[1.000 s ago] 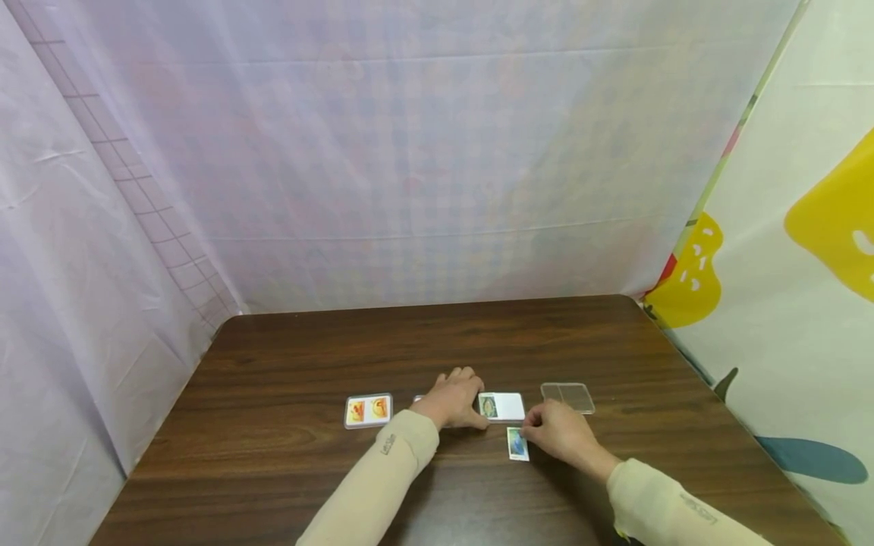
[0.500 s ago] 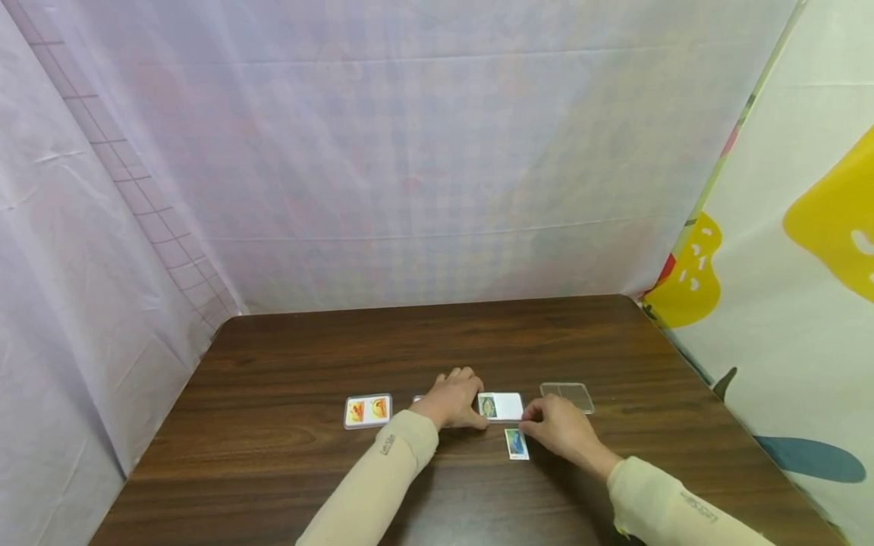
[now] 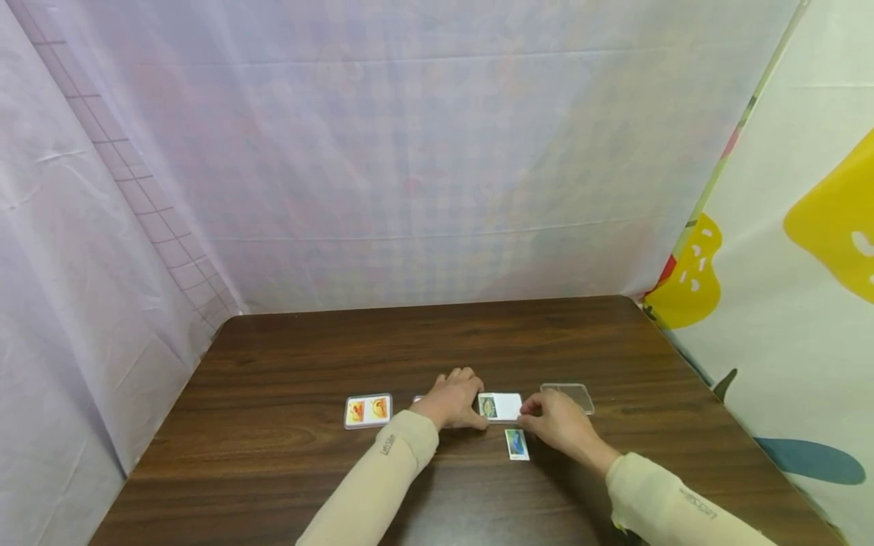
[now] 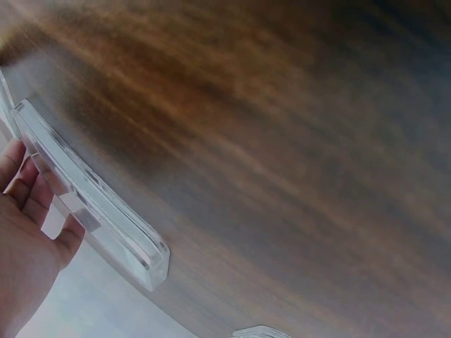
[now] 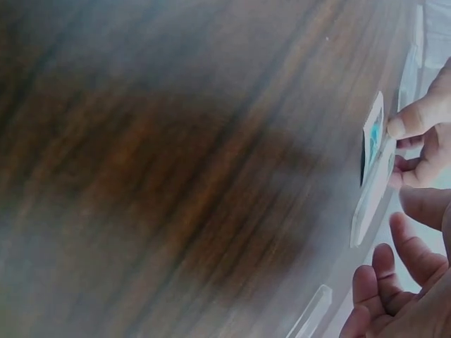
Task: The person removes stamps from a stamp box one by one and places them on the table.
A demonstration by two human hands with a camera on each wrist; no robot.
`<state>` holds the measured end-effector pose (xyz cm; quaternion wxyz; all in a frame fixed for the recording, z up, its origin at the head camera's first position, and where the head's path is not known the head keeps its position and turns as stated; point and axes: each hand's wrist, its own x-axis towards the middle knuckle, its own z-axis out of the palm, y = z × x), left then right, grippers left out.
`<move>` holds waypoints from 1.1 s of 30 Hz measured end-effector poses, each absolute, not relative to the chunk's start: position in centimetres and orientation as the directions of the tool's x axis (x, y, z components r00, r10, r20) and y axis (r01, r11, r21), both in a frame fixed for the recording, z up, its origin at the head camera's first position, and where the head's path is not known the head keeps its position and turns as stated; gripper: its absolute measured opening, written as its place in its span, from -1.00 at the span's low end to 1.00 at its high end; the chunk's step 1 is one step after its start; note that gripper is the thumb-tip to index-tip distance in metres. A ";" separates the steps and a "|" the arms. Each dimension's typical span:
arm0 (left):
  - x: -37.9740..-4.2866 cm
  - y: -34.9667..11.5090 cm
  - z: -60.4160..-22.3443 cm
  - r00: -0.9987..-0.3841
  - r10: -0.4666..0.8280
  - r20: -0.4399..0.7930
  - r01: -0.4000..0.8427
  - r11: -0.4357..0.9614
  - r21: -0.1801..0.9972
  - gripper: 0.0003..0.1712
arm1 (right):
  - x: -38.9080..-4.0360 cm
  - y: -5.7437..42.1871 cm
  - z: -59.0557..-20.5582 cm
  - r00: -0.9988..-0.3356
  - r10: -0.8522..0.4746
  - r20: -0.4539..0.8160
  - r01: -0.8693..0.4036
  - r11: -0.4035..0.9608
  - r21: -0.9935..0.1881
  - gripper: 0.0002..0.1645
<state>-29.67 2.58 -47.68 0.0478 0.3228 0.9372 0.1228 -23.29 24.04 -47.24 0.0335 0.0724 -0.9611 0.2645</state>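
A flat clear case with a white insert point(image 3: 507, 407) and a small round-patterned picture at its left lies on the table. My left hand point(image 3: 454, 400) holds its left end, thumb at the front corner and fingers toward the back. My right hand point(image 3: 558, 425) is at its right end, with thumb and forefinger apart in the right wrist view and nothing visible between them. A blue-green picture stamp point(image 3: 517, 445) lies just in front of the case. Another clear case point(image 4: 91, 201) sits beneath my left wrist, mostly hidden in the head view.
Left of my hands lies a case with two orange-and-yellow pictures point(image 3: 369, 411). A clear lid point(image 3: 576, 396) lies behind my right hand. The brown wooden table point(image 3: 293, 356) ends at a pale curtain point(image 3: 410, 152).
My right hand has shifted slightly left and away from the stamp, toward the case's right end. The stamp turned a little and now lies apart. My left hand stays put.
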 end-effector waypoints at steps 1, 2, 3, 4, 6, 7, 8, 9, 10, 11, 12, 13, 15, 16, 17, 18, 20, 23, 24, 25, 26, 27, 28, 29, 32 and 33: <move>-29.7 2.6 -47.7 -0.787 0.617 -0.010 0.594 0.761 0.261 -0.36 | -23.3 24.1 -47.2 -0.987 -0.124 0.106 -0.161 0.847 -0.506 -0.88; -29.7 2.6 -47.7 -0.786 0.618 -0.010 0.594 0.761 0.262 -0.36 | -23.4 24.1 -47.2 -0.987 -0.122 0.106 -0.159 0.847 -0.507 -0.88; -29.7 2.6 -47.7 -0.786 0.618 -0.010 0.594 0.760 0.262 -0.35 | -23.4 24.1 -47.1 -0.986 -0.123 0.110 -0.162 0.845 -0.509 -0.89; -29.7 2.6 -47.7 -0.786 0.619 -0.011 0.595 0.760 0.262 -0.35 | -23.5 24.1 -47.1 -0.986 -0.122 0.114 -0.164 0.844 -0.510 -0.89; -29.7 2.6 -47.8 -0.785 0.619 -0.011 0.596 0.760 0.261 -0.35 | -23.6 24.1 -47.1 -0.985 -0.120 0.120 -0.165 0.843 -0.512 -0.89; -29.7 2.6 -47.8 -0.785 0.619 -0.009 0.596 0.759 0.261 -0.35 | -23.6 24.1 -47.1 -0.985 -0.119 0.126 -0.167 0.842 -0.513 -0.89; -29.7 2.6 -47.8 -0.785 0.619 -0.008 0.596 0.759 0.262 -0.35 | -23.7 24.1 -47.0 -0.985 -0.116 0.129 -0.167 0.841 -0.515 -0.89; -29.7 2.6 -47.7 -0.785 0.619 -0.007 0.596 0.759 0.262 -0.36 | -23.7 24.0 -47.0 -0.984 -0.114 0.136 -0.168 0.841 -0.515 -0.89; -29.7 2.6 -47.7 -0.785 0.619 -0.005 0.596 0.759 0.262 -0.36 | -23.8 24.0 -47.0 -0.984 -0.111 0.140 -0.168 0.841 -0.514 -0.88; -29.7 2.6 -47.7 -0.786 0.618 -0.004 0.596 0.759 0.262 -0.37 | -23.8 24.0 -46.9 -0.983 -0.109 0.145 -0.169 0.842 -0.512 -0.88; -29.7 2.6 -47.7 -0.787 0.617 -0.003 0.595 0.760 0.262 -0.38 | -23.9 24.0 -46.9 -0.983 -0.107 0.149 -0.169 0.843 -0.510 -0.88; -29.6 2.6 -47.7 -0.787 0.617 -0.002 0.594 0.760 0.263 -0.39 | -23.9 24.0 -46.9 -0.983 -0.105 0.153 -0.169 0.844 -0.509 -0.88; -29.6 2.6 -47.7 -0.788 0.615 0.000 0.594 0.761 0.262 -0.40 | -24.0 24.0 -46.8 -0.982 -0.103 0.161 -0.171 0.846 -0.505 -0.87; -29.6 2.6 -47.7 -0.788 0.615 0.002 0.594 0.760 0.262 -0.40 | -24.1 24.0 -46.8 -0.981 -0.103 0.163 -0.172 0.846 -0.505 -0.87; -29.6 2.6 -47.7 -0.788 0.615 0.004 0.594 0.760 0.262 -0.41 | -24.2 24.0 -46.8 -0.981 -0.102 0.166 -0.173 0.846 -0.505 -0.87; -29.6 2.6 -47.7 -0.788 0.615 0.005 0.595 0.760 0.262 -0.41 | -24.2 23.9 -46.7 -0.980 -0.101 0.170 -0.175 0.845 -0.505 -0.87; -29.6 2.6 -47.7 -0.788 0.616 0.006 0.595 0.759 0.262 -0.40 | -24.3 23.9 -46.7 -0.979 -0.104 0.173 -0.180 0.841 -0.511 -0.87; -29.7 2.6 -47.8 -0.788 0.616 0.002 0.594 0.759 0.266 -0.40 | -24.6 24.0 -46.6 -0.979 -0.107 0.171 -0.182 0.834 -0.521 -0.85; -29.7 2.6 -47.8 -0.788 0.615 0.002 0.593 0.759 0.268 -0.40 | -24.6 23.9 -46.5 -0.980 -0.108 0.169 -0.182 0.833 -0.523 -0.85; -29.7 2.6 -47.8 -0.788 0.615 0.002 0.593 0.759 0.269 -0.40 | -24.7 24.0 -46.5 -0.980 -0.107 0.165 -0.179 0.831 -0.526 -0.84; -29.7 2.6 -47.8 -0.789 0.615 0.002 0.593 0.759 0.269 -0.40 | -24.8 23.9 -46.5 -0.981 -0.106 0.164 -0.177 0.832 -0.525 -0.84; -29.7 2.6 -47.8 -0.789 0.615 0.002 0.592 0.759 0.270 -0.40 | -24.9 23.9 -46.4 -0.982 -0.102 0.161 -0.173 0.833 -0.525 -0.84; -29.7 2.6 -47.8 -0.789 0.614 0.002 0.592 0.759 0.271 -0.40 | -24.9 23.9 -46.4 -0.982 -0.098 0.159 -0.169 0.834 -0.525 -0.84; -29.7 2.6 -47.8 -0.790 0.613 0.002 0.591 0.760 0.271 -0.40 | -25.0 23.8 -46.3 -0.983 -0.095 0.157 -0.164 0.835 -0.526 -0.84; -29.7 2.6 -47.8 -0.791 0.612 -0.001 0.589 0.762 0.270 -0.40 | -25.2 23.7 -46.2 -0.982 -0.091 0.164 -0.165 0.836 -0.523 -0.84; -29.7 2.6 -47.7 -0.791 0.612 -0.002 0.589 0.762 0.270 -0.40 | -25.3 23.7 -46.2 -0.981 -0.093 0.168 -0.168 0.835 -0.524 -0.84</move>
